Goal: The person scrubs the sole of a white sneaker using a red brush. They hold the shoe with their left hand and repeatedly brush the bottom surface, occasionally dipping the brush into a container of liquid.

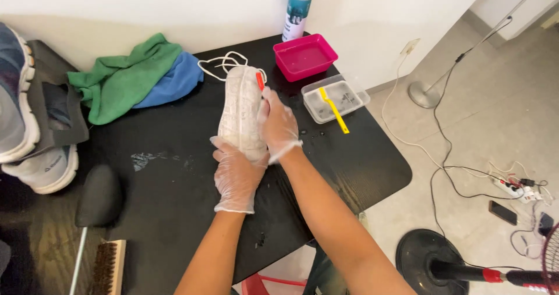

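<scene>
A white sneaker (240,106) lies sole-up on the black table (174,202), heel toward me. My left hand (236,176), in a clear plastic glove, grips its near end. My right hand (278,126), also gloved, rests against the shoe's right side and holds a small brush with an orange handle (259,80) on the sole. White laces (218,62) trail from the shoe's far end.
A pink tub of water (305,56), a clear tub with a yellow brush (336,99) and a spray bottle (297,10) stand at the back right. Green and blue cloths (131,77) lie back left. Other sneakers (23,120), a shoe tree and a wooden brush (110,266) sit left. Fan bases and cables cover the floor right.
</scene>
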